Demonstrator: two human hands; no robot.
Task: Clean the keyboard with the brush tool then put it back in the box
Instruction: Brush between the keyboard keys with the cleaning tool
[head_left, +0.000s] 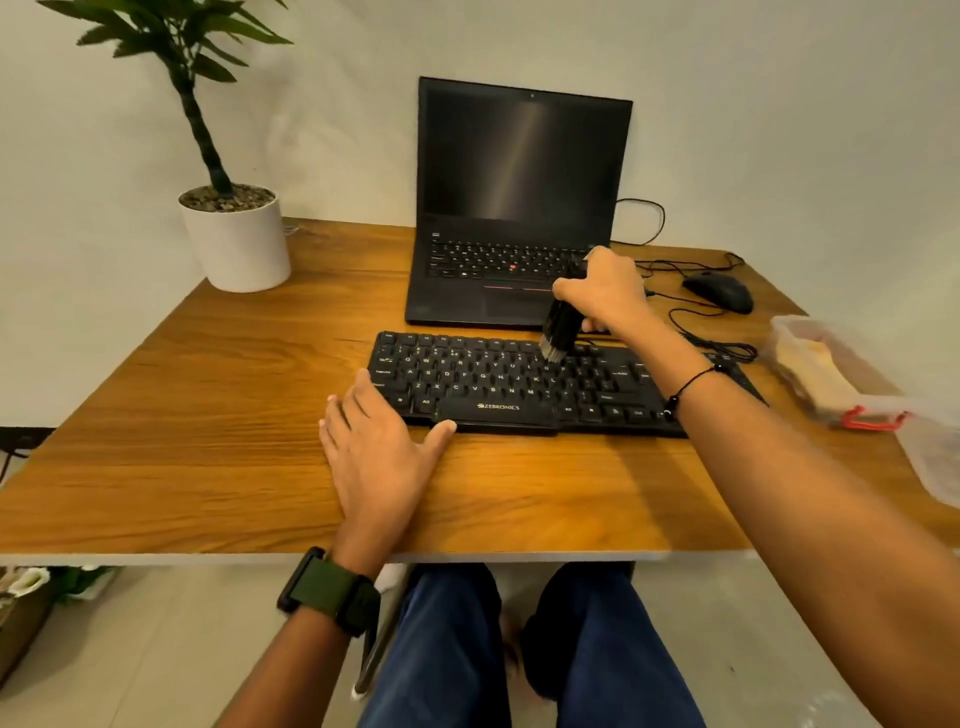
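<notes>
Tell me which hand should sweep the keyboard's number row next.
Right hand: it already grips the brush, bristles on the keyboard top rows. Left hand lies flat, steadying its corner.

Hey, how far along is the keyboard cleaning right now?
Midway. The right hand grips the brush, bristles on the keyboard upper rows, while the left hand rests flat at its left edge. How much is already brushed can't be told. Still left: returning the brush to the box on the right.

Wooden table (208, 467), stuff on it.
Keyboard (493, 387) touching my left hand (374, 447); laptop (514, 208) behind my right hand (605, 293); mouse (719, 292), clear box (826, 371) to its right; potted plant (234, 236) far left.
</notes>
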